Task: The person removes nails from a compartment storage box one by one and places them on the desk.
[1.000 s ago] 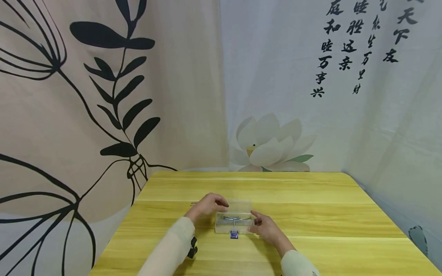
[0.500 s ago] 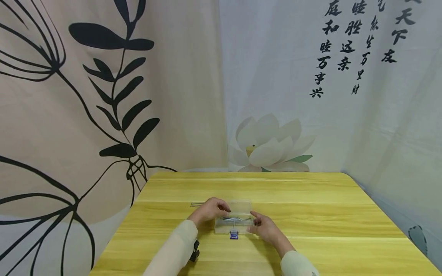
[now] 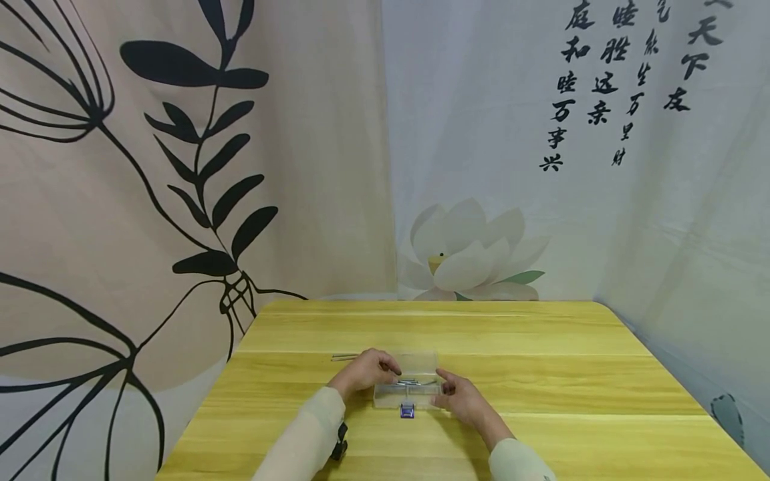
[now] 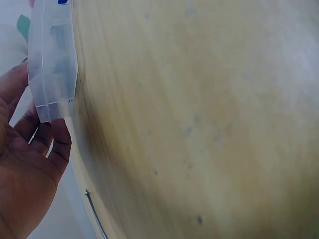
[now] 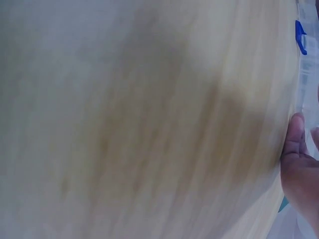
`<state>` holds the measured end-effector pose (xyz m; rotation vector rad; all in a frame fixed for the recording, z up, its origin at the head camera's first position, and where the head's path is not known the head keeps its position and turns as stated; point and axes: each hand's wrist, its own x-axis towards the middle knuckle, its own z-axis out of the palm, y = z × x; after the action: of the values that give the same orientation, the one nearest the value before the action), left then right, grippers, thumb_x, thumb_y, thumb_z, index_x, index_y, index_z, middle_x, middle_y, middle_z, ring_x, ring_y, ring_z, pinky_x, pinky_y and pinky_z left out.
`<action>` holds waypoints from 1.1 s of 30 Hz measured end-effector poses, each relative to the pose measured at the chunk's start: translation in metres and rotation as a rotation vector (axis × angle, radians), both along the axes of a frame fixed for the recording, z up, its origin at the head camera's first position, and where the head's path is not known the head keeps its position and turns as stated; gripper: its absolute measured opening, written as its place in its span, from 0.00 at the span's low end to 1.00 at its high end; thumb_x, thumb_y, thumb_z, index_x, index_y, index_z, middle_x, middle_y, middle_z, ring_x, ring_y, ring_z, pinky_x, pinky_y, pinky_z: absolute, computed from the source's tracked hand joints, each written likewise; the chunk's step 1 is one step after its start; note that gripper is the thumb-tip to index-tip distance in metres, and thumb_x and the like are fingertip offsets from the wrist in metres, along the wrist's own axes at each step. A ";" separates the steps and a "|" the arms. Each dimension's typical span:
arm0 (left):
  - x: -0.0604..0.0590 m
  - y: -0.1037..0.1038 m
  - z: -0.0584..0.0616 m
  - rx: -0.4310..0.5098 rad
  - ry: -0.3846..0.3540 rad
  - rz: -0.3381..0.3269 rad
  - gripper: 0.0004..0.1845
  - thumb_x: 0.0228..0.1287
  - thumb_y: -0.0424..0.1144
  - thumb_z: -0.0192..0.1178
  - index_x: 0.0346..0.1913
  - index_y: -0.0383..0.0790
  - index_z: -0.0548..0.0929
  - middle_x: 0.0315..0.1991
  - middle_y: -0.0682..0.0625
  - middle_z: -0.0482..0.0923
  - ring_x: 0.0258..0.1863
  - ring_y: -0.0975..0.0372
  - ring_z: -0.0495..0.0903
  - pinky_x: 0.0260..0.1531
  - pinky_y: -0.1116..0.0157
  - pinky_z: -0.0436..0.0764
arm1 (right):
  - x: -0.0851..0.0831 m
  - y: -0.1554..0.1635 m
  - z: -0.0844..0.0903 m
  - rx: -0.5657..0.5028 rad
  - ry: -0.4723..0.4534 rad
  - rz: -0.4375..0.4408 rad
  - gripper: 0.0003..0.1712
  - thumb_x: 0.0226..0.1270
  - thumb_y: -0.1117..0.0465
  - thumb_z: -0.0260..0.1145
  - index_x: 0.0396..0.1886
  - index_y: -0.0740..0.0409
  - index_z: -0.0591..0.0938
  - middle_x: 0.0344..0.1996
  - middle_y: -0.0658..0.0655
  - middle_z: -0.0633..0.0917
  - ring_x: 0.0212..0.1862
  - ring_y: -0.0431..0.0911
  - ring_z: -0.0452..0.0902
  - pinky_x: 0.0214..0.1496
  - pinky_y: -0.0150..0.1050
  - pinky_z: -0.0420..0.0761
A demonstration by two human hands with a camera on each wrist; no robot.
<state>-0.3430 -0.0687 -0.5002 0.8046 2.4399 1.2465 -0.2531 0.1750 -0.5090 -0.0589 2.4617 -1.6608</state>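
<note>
A small clear plastic box (image 3: 390, 399) with a blue latch (image 3: 407, 410) lies on the yellow wooden table (image 3: 541, 374), with several metal nails (image 3: 412, 382) inside. My left hand (image 3: 368, 369) grips the box's left end, fingers curled over its top. My right hand (image 3: 458, 395) holds the right end. In the left wrist view my left hand (image 4: 30, 169) has fingertips at a corner of the box (image 4: 52, 59). The right wrist view shows my thumb (image 5: 294, 137) against the box (image 5: 309, 89) near its latch (image 5: 300, 37).
One loose nail (image 3: 344, 357) lies on the table just left of my left hand, and shows as the nail (image 4: 94, 214) in the left wrist view. Printed fabric backdrops hang behind and on both sides of the table.
My left hand has slid a little nearer and rightward along the box top, uncovering more of the loose nail. The box and right hand have barely moved.
</note>
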 end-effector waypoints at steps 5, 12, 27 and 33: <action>-0.001 0.001 -0.002 -0.019 0.006 0.007 0.06 0.62 0.32 0.68 0.42 0.40 0.89 0.41 0.52 0.84 0.44 0.58 0.80 0.46 0.55 0.80 | 0.000 0.001 0.000 -0.004 -0.002 0.009 0.40 0.66 0.68 0.69 0.74 0.70 0.61 0.45 0.62 0.78 0.42 0.50 0.72 0.42 0.43 0.77; -0.003 0.001 -0.002 -0.041 0.011 -0.008 0.05 0.62 0.31 0.69 0.39 0.41 0.90 0.41 0.53 0.81 0.43 0.58 0.79 0.45 0.57 0.80 | 0.001 0.002 -0.001 0.003 0.012 0.015 0.41 0.65 0.67 0.69 0.73 0.71 0.61 0.45 0.62 0.78 0.42 0.50 0.73 0.43 0.43 0.77; -0.007 0.005 -0.001 -0.179 0.137 -0.052 0.07 0.61 0.28 0.68 0.36 0.42 0.92 0.35 0.57 0.78 0.35 0.65 0.75 0.36 0.66 0.78 | 0.004 0.001 0.000 -0.019 0.030 0.024 0.42 0.64 0.68 0.69 0.73 0.72 0.60 0.44 0.61 0.78 0.42 0.50 0.73 0.43 0.44 0.77; -0.005 0.006 0.003 -0.222 0.186 -0.070 0.05 0.61 0.30 0.69 0.34 0.41 0.92 0.32 0.56 0.75 0.32 0.67 0.73 0.33 0.69 0.77 | 0.003 0.002 -0.001 -0.019 0.023 0.028 0.41 0.65 0.68 0.69 0.73 0.72 0.60 0.45 0.61 0.78 0.42 0.49 0.73 0.44 0.43 0.77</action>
<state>-0.3480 -0.0624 -0.4973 0.9696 2.6111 0.8916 -0.2502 0.1768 -0.5095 -0.1154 2.4505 -1.6807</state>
